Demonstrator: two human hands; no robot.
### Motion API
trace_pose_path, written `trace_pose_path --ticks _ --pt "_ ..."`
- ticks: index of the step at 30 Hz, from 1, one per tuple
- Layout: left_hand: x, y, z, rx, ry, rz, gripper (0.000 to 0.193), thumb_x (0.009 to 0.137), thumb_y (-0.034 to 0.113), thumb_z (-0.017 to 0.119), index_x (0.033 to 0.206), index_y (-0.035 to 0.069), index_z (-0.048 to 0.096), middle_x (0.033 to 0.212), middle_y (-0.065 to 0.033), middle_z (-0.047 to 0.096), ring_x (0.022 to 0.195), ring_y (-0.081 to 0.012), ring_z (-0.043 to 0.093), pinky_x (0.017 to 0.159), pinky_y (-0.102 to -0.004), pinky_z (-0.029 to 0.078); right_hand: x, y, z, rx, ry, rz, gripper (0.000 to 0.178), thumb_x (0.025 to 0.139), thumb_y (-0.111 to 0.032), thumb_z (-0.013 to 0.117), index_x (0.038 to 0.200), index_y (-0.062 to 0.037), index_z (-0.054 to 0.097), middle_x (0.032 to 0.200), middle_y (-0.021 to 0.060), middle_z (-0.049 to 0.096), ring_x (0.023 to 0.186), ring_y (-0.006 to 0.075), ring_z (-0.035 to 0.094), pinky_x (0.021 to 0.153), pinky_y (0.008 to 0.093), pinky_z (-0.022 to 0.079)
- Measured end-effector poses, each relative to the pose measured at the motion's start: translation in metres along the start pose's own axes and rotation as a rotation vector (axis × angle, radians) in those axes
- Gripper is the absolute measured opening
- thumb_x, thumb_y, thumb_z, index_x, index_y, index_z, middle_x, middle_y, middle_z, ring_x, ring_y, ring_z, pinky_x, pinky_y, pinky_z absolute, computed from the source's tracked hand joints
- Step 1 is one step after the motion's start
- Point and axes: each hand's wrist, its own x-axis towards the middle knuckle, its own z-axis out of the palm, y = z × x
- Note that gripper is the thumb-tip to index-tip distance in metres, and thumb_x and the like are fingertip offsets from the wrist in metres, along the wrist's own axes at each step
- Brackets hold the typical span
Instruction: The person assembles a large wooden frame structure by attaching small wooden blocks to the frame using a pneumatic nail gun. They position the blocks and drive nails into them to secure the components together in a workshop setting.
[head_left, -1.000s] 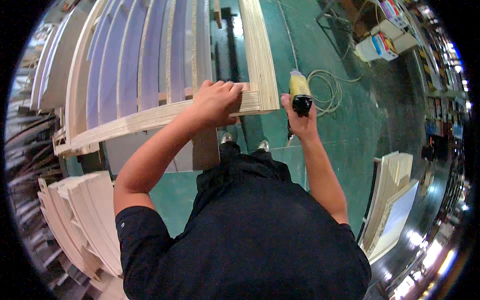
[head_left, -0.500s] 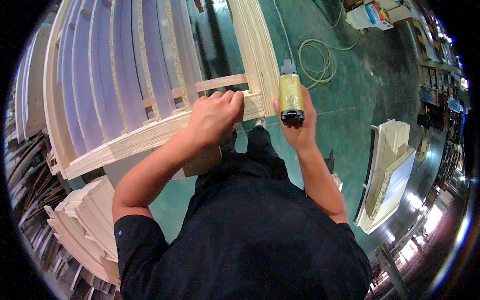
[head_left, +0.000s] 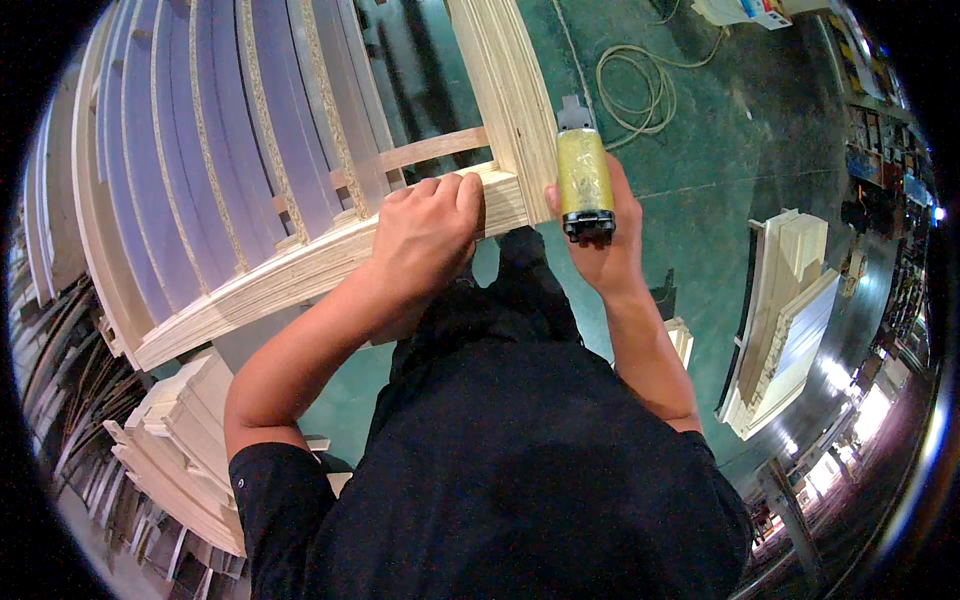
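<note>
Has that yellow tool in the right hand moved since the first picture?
Yes, leftward: judged against the corner of the wooden frame, the yellow tool in the right hand now sits closer, the gap nearly closed.

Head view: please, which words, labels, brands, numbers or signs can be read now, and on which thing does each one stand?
No text can be read.
Box, top right: coloured print, too small and blurred, cut by the picture's edge.
Yellow tool: no readable lettering.
Wooden frame: no lettering seen.
Left sleeve: a small pale mark, too small to tell.
</note>
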Motion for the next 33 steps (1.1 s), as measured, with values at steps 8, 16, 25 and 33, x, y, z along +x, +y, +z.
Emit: trace_pose_path --ticks 8,16,25,33 --pt "0.004 0.0 -0.004 -0.057 -0.048 -0.003 0.043 0.081 0.016 0.073 0.116 0.005 0.052 0.097 -0.0135 0.064 0.093 -0.0355 0.068 0.074 -0.0467 0.059 -0.003 0.011 0.004 0.131 0.007 -0.017 0.044 0.091 -0.006 0.079 0.129 0.0011 0.059 0.101 0.0028 0.064 0.09 0.0095 0.058 0.081 0.0245 0.049" --pt "0.001 0.001 -0.009 -0.087 -0.052 0.017 0.047 0.075 0.014 0.079 0.112 0.002 0.052 0.098 -0.0153 0.066 0.094 -0.0359 0.069 0.076 -0.0464 0.059 -0.005 0.017 0.005 0.118 0.003 0.003 0.044 0.09 -0.005 0.08 0.129 0.0004 0.059 0.102 0.0021 0.064 0.09 0.009 0.058 0.081 0.024 0.049" --pt "0.003 -0.003 -0.001 -0.08 -0.086 -0.01 0.05 0.077 0.02 0.078 0.117 0.005 0.052 0.1 -0.015 0.064 0.093 -0.0379 0.067 0.077 -0.0481 0.058 -0.003 0.015 0.006 0.047 0.046 -0.031 0.043 0.091 -0.011 0.081 0.127 0.0 0.06 0.097 0.0035 0.065 0.088 0.0101 0.059 0.08 0.0263 0.05" --pt "0.009 -0.014 -0.007 -0.278 -0.075 0.11 0.037 0.083 0.021 0.077 0.107 0.001 0.056 0.098 -0.0198 0.064 0.097 -0.0393 0.065 0.086 -0.0496 0.054 -0.001 -0.003 -0.001 -0.01 -0.006 0.019 0.044 0.091 -0.015 0.081 0.127 0.0 0.059 0.097 0.0091 0.07 0.087 0.0129 0.064 0.081 0.0288 0.052"
